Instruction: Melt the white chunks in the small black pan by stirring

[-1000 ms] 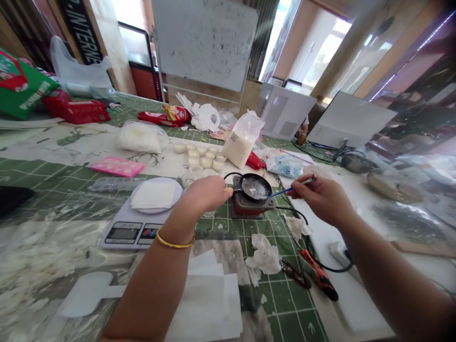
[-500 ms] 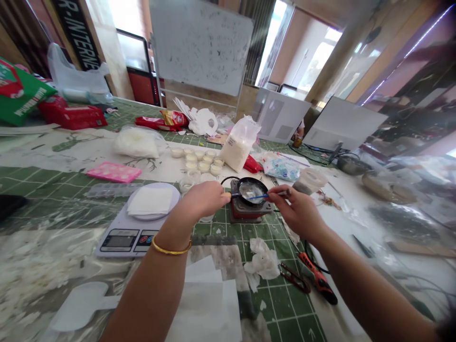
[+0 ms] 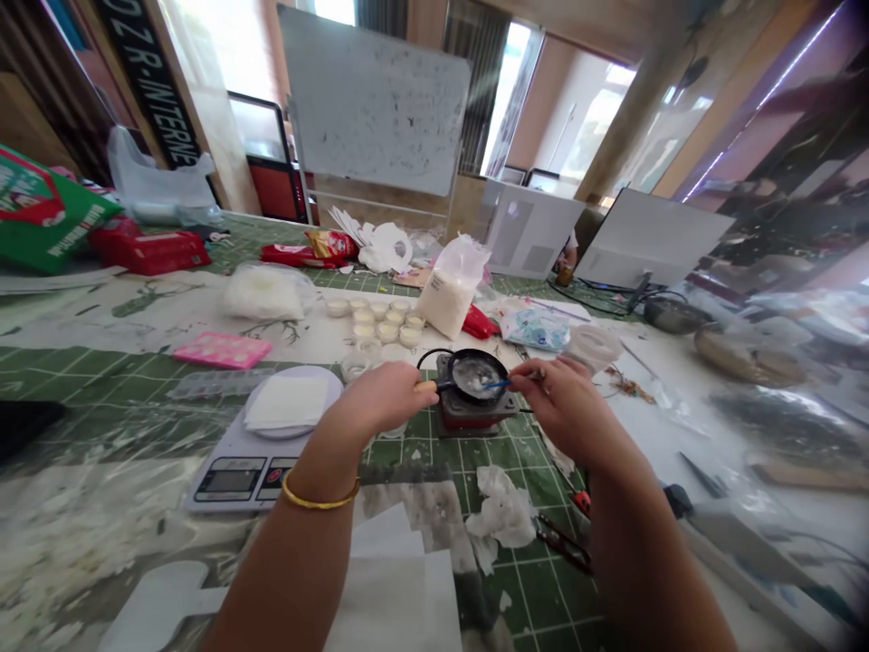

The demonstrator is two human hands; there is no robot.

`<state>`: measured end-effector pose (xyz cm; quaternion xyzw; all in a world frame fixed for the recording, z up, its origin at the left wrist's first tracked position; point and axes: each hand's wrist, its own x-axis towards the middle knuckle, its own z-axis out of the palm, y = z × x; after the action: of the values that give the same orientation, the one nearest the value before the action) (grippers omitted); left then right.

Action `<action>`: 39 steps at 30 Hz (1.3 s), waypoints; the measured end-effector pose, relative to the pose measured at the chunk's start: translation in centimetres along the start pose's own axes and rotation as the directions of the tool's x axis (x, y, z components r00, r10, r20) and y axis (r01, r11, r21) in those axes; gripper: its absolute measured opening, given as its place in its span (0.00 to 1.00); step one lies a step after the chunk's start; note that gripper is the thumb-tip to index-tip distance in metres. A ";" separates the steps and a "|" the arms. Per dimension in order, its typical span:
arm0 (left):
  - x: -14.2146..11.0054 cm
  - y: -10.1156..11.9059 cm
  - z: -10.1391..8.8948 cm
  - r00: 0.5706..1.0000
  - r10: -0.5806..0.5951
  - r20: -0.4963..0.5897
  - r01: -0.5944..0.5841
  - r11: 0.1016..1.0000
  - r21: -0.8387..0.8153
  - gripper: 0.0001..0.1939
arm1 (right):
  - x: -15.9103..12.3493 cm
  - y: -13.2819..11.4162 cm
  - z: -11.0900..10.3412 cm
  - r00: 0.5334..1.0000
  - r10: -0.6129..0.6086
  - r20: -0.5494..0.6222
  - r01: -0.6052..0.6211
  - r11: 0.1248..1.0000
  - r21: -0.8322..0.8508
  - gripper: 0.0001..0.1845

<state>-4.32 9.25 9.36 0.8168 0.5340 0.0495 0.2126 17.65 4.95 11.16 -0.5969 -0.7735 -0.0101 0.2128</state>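
My left hand [image 3: 384, 396] is closed round the wooden-ended handle [image 3: 427, 387] of a small black frying pan [image 3: 499, 358]. The pan rests on a small hot plate [image 3: 468, 422] with a red base. Whitish, partly clear material [image 3: 473, 371] lies in the pan. Between the fingers of my right hand [image 3: 560, 403] is a thin blue stick [image 3: 497, 384], its tip dipping into that material. The stick's upper end is mostly covered by my fingers.
Several small cups of pale filling [image 3: 386, 326] stand behind the pan, near a bag of white granules [image 3: 448, 294]. A kitchen scale [image 3: 231, 471] with white sheets sits left. Crumpled tissue [image 3: 501, 507] and white paper [image 3: 394, 589] lie in front. Pliers [image 3: 563, 543] lie front right.
The blue stick has shifted within the pan, and my right hand has turned, its forearm now steeper. My left hand keeps its hold on the handle. The whole view has tilted slightly upward.
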 end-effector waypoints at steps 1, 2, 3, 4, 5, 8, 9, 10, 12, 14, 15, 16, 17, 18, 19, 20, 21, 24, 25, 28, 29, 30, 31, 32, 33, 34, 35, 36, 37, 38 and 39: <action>0.0 0.0 0.0 1.000 0.004 -0.005 -0.004 1.000 0.000 0.23 | 0.0 -0.1 0.0 0.999 -0.028 0.024 0.028 0.999 0.029 0.12; 0.0 0.0 0.0 1.000 0.006 -0.007 -0.006 1.000 0.001 0.22 | 0.0 -0.1 0.0 0.999 -0.034 0.032 0.033 0.999 0.041 0.12; 0.0 -0.1 0.0 1.000 0.006 -0.006 -0.006 1.000 0.002 0.22 | -0.1 -0.1 0.0 1.000 -0.017 0.025 0.016 0.999 0.033 0.12; -0.1 -0.1 0.0 1.000 0.006 -0.005 -0.006 1.000 0.003 0.21 | -0.2 -0.1 0.1 1.000 0.014 0.009 -0.014 1.000 0.014 0.13; -0.1 -0.1 -0.1 1.000 0.004 -0.003 -0.004 1.000 0.003 0.21 | -0.4 -0.1 0.1 0.999 0.046 -0.009 -0.046 0.999 -0.005 0.13; -0.3 0.0 -0.2 1.000 -0.003 0.002 0.003 1.000 -0.010 0.20 | -1.0 -0.1 0.1 0.999 -0.021 0.028 0.020 0.999 0.043 0.14; -0.3 0.1 -0.3 1.000 -0.004 0.003 0.004 1.000 -0.013 0.20 | -1.2 -0.1 0.2 0.998 -0.056 0.042 0.053 0.997 0.064 0.14; -0.4 0.1 -0.3 1.000 -0.004 0.002 0.004 1.000 -0.013 0.20 | -1.2 -0.1 0.2 0.997 -0.064 0.044 0.061 0.996 0.070 0.14; -0.4 0.2 -0.3 1.000 0.001 -0.006 -0.001 1.000 -0.005 0.20 | -1.1 0.1 0.2 1.000 -0.008 0.021 0.007 0.999 0.041 0.14; -0.4 0.2 -0.2 1.000 0.005 -0.012 -0.005 1.000 0.002 0.19 | -1.1 0.3 0.1 0.999 0.048 0.009 -0.049 0.999 0.012 0.14; -0.4 0.2 -0.2 1.000 0.007 -0.011 -0.006 1.000 0.004 0.18 | -1.1 0.4 0.0 0.999 0.043 0.022 -0.043 0.999 0.016 0.14; -0.4 0.2 -0.2 1.000 0.005 -0.011 -0.005 1.000 0.007 0.18 | -1.1 0.5 0.0 0.999 0.020 0.041 -0.021 0.999 0.031 0.15; -0.4 0.2 -0.2 1.000 0.002 -0.009 -0.001 1.000 0.010 0.18 | -1.2 0.5 -0.1 0.998 -0.011 0.061 0.007 0.999 0.054 0.15; -0.4 0.3 -0.2 1.000 -0.003 -0.007 0.003 1.000 0.012 0.18 | -1.1 0.6 0.0 0.997 -0.032 0.072 0.027 0.997 0.074 0.15; -0.4 0.3 -0.2 1.000 -0.006 -0.003 0.006 1.000 0.013 0.17 | -1.1 0.7 0.0 0.997 -0.035 0.068 0.029 0.996 0.086 0.15; -0.4 0.3 -0.2 1.000 -0.007 -0.001 0.007 1.000 0.013 0.17 | -1.0 0.8 0.1 0.998 -0.017 0.054 0.012 0.996 0.084 0.15; -0.4 0.4 -0.3 1.000 -0.007 0.003 0.007 1.000 0.014 0.17 | -1.0 0.9 0.1 0.999 0.014 0.033 -0.016 0.997 0.073 0.15; -0.5 0.3 -0.4 1.000 -0.005 0.014 0.004 1.000 0.015 0.17 | -1.0 1.2 0.0 0.999 0.038 0.003 -0.038 0.997 0.060 0.15; -0.5 0.3 -0.4 1.000 -0.006 0.012 0.006 1.000 0.014 0.17 | -1.1 1.2 0.0 1.000 0.007 0.014 -0.008 0.997 0.076 0.15; -0.5 0.1 -0.5 1.000 -0.009 0.011 0.009 1.000 0.003 0.17 | -1.2 1.1 -0.1 0.999 -0.017 0.037 0.013 0.995 0.094 0.15; -0.5 0.1 -0.5 1.000 -0.010 0.011 0.010 1.000 -0.001 0.17 | -1.2 1.1 -0.1 1.000 0.011 0.028 -0.013 0.997 0.080 0.15; -0.5 0.0 -0.5 1.000 -0.011 0.011 0.011 1.000 -0.004 0.17 | -1.2 1.0 -0.2 0.999 0.043 0.010 -0.044 0.997 0.064 0.15; -0.5 0.0 -0.5 1.000 -0.009 0.009 0.009 1.000 -0.006 0.17 | -1.3 1.0 -0.2 0.999 0.051 0.001 -0.051 0.997 0.061 0.15; -0.5 0.0 -0.5 1.000 -0.007 0.005 0.007 1.000 -0.006 0.16 | -1.3 0.9 -0.2 0.999 0.035 0.006 -0.036 0.997 0.069 0.15; -0.6 -0.1 -0.5 1.000 -0.006 0.003 0.006 1.000 -0.005 0.16 | -1.3 0.9 -0.2 1.000 0.000 0.024 -0.002 0.996 0.089 0.15; -0.6 -0.1 -0.5 1.000 -0.006 0.002 0.006 1.000 -0.003 0.16 | -1.4 0.8 -0.2 0.998 -0.039 0.050 0.033 0.993 0.112 0.14; -0.6 -0.1 -0.5 1.000 -0.007 0.004 0.007 1.000 -0.002 0.16 | -1.4 0.8 -0.2 0.996 -0.057 0.067 0.048 0.991 0.121 0.14; -0.6 -0.1 -0.6 1.000 -0.010 0.009 0.010 1.000 -0.001 0.17 | -1.3 0.8 -0.1 0.997 -0.048 0.068 0.040 0.993 0.114 0.15; -0.6 -0.2 -0.6 1.000 -0.014 0.014 0.014 1.000 -0.001 0.17 | -1.3 0.8 -0.1 0.998 -0.018 0.060 0.012 0.996 0.094 0.15; -0.6 -0.2 -0.6 1.000 -0.015 0.020 0.016 1.000 -0.002 0.17 | -1.2 0.9 0.0 0.999 0.023 0.036 -0.025 0.997 0.066 0.14; -0.6 -0.2 -0.6 1.000 -0.014 0.022 0.014 1.000 -0.004 0.17 | -1.2 0.9 0.0 0.999 0.042 0.023 -0.043 0.998 0.053 0.15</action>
<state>-4.96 8.92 9.89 0.8130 0.5374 0.0400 0.2206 18.76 4.11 10.55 -0.6072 -0.7630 0.0216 0.2205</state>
